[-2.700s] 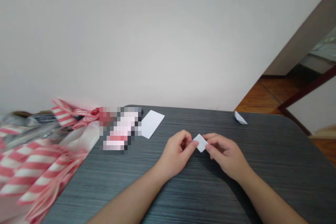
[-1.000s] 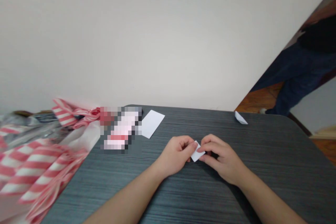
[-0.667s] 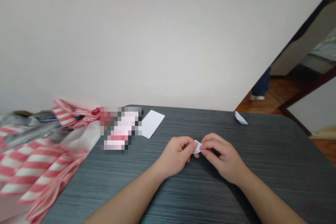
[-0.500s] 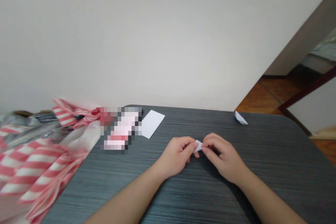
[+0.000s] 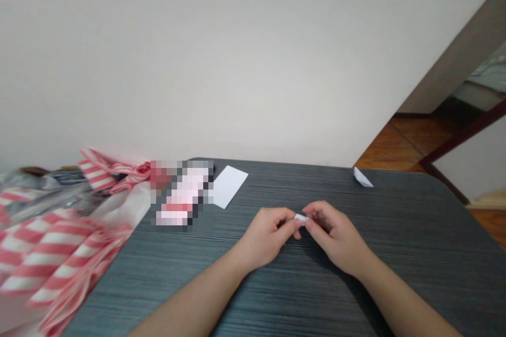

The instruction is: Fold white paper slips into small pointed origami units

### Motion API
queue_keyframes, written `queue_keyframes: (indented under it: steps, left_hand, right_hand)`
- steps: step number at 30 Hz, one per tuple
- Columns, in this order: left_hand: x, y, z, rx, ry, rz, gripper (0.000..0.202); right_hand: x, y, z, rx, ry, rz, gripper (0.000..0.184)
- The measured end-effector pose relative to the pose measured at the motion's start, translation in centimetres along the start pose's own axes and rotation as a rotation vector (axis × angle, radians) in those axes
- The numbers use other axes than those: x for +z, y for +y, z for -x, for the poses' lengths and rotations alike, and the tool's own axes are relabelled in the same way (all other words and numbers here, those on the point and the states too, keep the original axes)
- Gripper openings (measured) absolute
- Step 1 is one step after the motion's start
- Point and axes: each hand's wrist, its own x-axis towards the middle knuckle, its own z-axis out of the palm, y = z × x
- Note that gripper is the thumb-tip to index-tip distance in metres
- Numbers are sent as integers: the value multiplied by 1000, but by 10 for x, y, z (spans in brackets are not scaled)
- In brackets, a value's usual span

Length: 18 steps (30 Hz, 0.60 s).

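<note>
My left hand [image 5: 265, 237] and my right hand [image 5: 337, 236] meet at the middle of the dark grey table [image 5: 395, 253]. Both pinch a small folded white paper piece [image 5: 302, 217] between thumb and fingertips. Only a thin sliver of the paper shows between the fingers; the rest is hidden. Both wrists rest low over the tabletop.
A white paper slip [image 5: 228, 186] lies at the table's far edge, beside a blurred pink-and-white item [image 5: 181, 192]. A small folded white paper [image 5: 361, 178] sits at the far right. Red-and-white striped plastic bags [image 5: 51, 242] crowd the left. A wall stands behind, and a wooden floor [image 5: 403, 145] shows at right.
The paper piece has been folded smaller and now shows only as a sliver. A person walked past the doorway at right and is gone. My hands stayed in place.
</note>
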Motion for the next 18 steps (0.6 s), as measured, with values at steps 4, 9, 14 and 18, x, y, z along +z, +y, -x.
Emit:
queue_keyframes:
  steps: [4, 9, 14, 18]
  left_hand:
    - [0, 1, 0, 10, 13, -36, 37]
    - [0, 2, 0, 25, 26, -53, 36]
    - [0, 2, 1, 27, 17, -58, 35]
    - [-1, 1, 0, 35, 0, -65, 36]
  right_hand:
    - [-4, -6, -2, 17, -55, 113, 16]
    - [-7, -12, -4, 12, -78, 149, 24]
    - [-6, -12, -4, 33, -69, 150, 26]
    - [-8, -13, -4, 46, -84, 141, 29]
